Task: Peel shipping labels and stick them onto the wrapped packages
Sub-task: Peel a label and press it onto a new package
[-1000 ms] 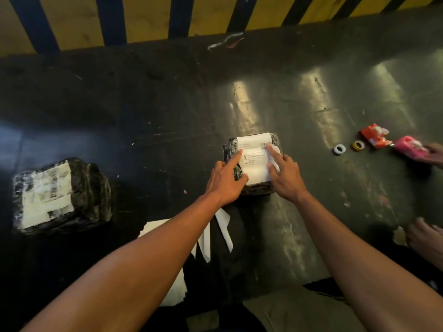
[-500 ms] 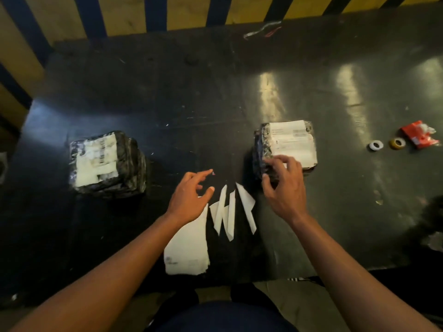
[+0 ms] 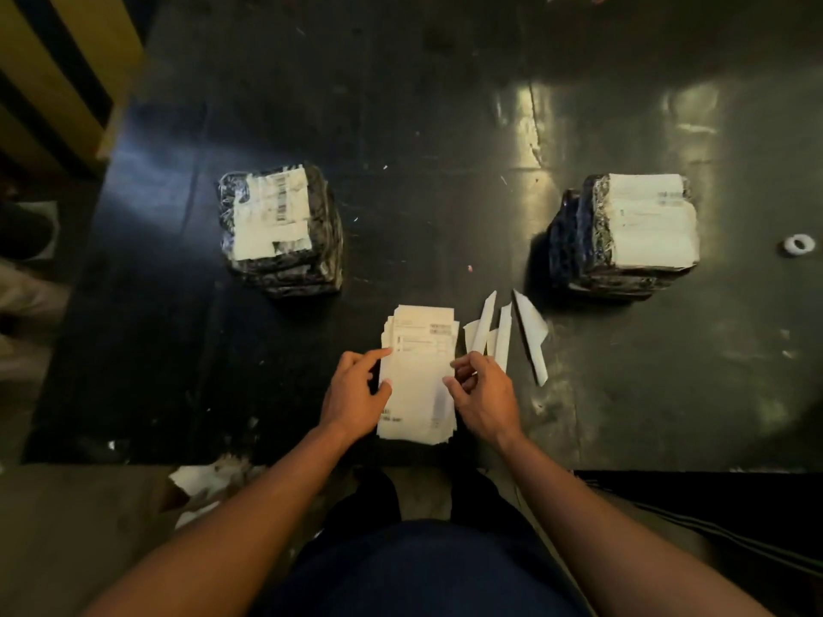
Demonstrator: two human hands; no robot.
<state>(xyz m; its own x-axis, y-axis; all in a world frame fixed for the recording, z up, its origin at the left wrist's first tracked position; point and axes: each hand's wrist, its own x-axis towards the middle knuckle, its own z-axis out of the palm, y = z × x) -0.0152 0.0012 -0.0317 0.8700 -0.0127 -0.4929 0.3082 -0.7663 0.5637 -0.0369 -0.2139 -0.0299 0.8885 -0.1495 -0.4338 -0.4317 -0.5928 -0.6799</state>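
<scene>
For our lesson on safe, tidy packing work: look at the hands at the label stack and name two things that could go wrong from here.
1. The label stack is fanned and uneven, so the left hand and right hand may lift two sheets at once.
2. The peeled backing strips lie loose right beside the stack and could get mixed in or stick to a fresh label.

The 1 head-worn wide-angle view looks steeply down, close above the dark table [image 3: 401,126] near its front edge.

Dark table [image 3: 401,104]: two wrapped packages [image 3: 281,229] [image 3: 623,236], label stack [image 3: 421,371], backing strips [image 3: 503,336], tape roll [image 3: 798,244].
</scene>
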